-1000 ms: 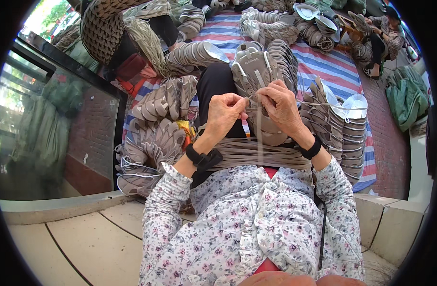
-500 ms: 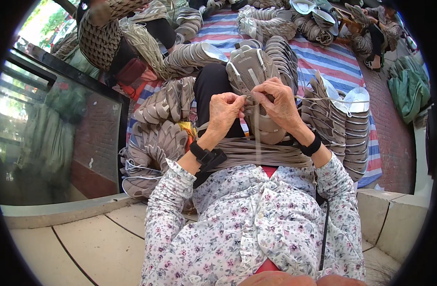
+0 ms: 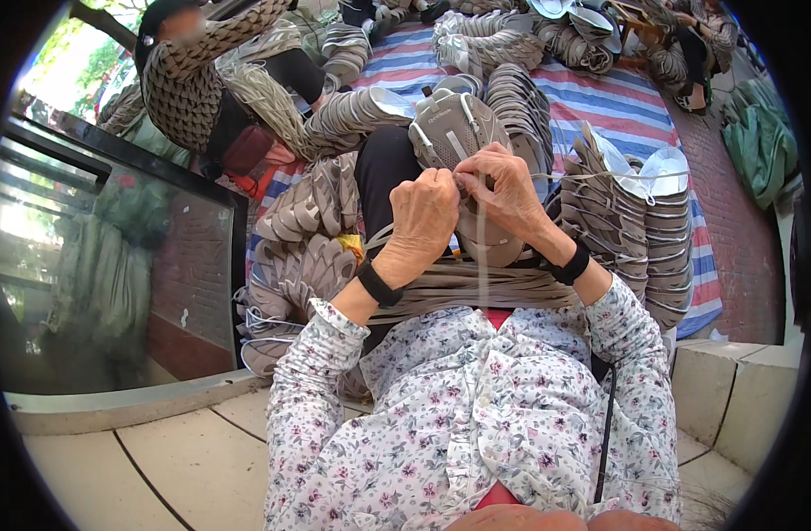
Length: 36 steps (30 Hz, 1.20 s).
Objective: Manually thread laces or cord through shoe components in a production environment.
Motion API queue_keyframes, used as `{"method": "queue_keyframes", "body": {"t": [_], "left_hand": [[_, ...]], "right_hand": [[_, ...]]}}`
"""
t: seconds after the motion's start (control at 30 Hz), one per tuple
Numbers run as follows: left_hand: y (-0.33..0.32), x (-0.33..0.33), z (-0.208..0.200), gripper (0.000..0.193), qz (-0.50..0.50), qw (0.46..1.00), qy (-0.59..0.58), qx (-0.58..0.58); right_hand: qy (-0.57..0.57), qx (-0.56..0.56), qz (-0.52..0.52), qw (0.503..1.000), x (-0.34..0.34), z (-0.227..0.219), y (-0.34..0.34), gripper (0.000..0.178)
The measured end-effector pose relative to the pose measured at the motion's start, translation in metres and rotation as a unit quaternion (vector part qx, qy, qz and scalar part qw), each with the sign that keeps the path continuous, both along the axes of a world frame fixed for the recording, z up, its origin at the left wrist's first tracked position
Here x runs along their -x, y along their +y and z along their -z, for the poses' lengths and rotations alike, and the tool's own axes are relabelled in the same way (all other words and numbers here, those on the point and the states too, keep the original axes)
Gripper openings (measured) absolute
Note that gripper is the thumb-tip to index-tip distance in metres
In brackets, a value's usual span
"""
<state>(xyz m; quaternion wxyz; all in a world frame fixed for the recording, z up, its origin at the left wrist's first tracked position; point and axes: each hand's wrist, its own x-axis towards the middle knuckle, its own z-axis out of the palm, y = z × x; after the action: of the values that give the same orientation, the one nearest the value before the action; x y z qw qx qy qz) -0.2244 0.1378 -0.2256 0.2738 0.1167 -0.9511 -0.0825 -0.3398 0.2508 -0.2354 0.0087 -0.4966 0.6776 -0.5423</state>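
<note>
A grey-beige shoe upper [image 3: 441, 128] rests on my lap, its tongue end pointing toward me. My left hand [image 3: 425, 215] is closed, knuckles up, at the left edge of its lacing area. The fingertips are mostly hidden behind the hand. My right hand [image 3: 506, 188] pinches a thin light shoelace [image 3: 600, 176] over the middle of the upper, touching or almost touching the left. One strand stretches off to the right; another hangs blurred toward my chest. A bundle of flat beige laces [image 3: 441, 288] lies across my lap.
Stacked shoe uppers stand close on my left [image 3: 308, 199] and right [image 3: 667, 239], on a striped sheet [image 3: 600, 102]. A glass panel [image 3: 113, 257] is at the left. A person [image 3: 189, 88] sits at the far left among more uppers. A green sack [image 3: 760, 146] lies far right.
My left hand has turned knuckles-up and come in against the right hand. The right hand has shifted slightly left. The person at the far left has an arm raised and outstretched.
</note>
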Motion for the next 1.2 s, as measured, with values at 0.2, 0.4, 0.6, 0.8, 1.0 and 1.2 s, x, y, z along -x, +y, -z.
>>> {"method": "queue_keyframes", "body": {"t": [0.2, 0.4, 0.6, 0.8, 1.0, 1.2], "left_hand": [[-0.019, -0.003, 0.0, 0.022, -0.033, 0.876, -0.034, -0.48], [-0.017, -0.006, 0.008, 0.022, -0.015, 0.856, -0.006, -0.516], [-0.001, 0.002, 0.006, 0.019, -0.034, 0.985, 0.036, -0.163], [-0.023, 0.004, 0.007, 0.024, -0.008, 0.838, -0.021, -0.545], [-0.026, -0.004, 0.012, 0.023, -0.012, 0.81, 0.004, -0.586], [-0.013, -0.004, 0.011, 0.025, -0.051, 0.899, 0.014, -0.434]], "right_hand": [[-0.035, 0.015, 0.0, 0.999, 0.0, 0.004, 0.0, 0.008], [-0.042, 0.037, 0.0, 0.998, 0.003, 0.007, 0.0, 0.008], [-0.042, 0.047, -0.004, 0.998, 0.005, 0.007, -0.003, 0.009], [-0.041, 0.054, 0.001, 0.998, 0.004, 0.007, -0.002, 0.009], [-0.053, 0.054, -0.014, 0.997, 0.003, 0.008, -0.001, 0.009], [-0.038, 0.043, -0.013, 0.998, 0.003, 0.012, 0.0, 0.007]]}}
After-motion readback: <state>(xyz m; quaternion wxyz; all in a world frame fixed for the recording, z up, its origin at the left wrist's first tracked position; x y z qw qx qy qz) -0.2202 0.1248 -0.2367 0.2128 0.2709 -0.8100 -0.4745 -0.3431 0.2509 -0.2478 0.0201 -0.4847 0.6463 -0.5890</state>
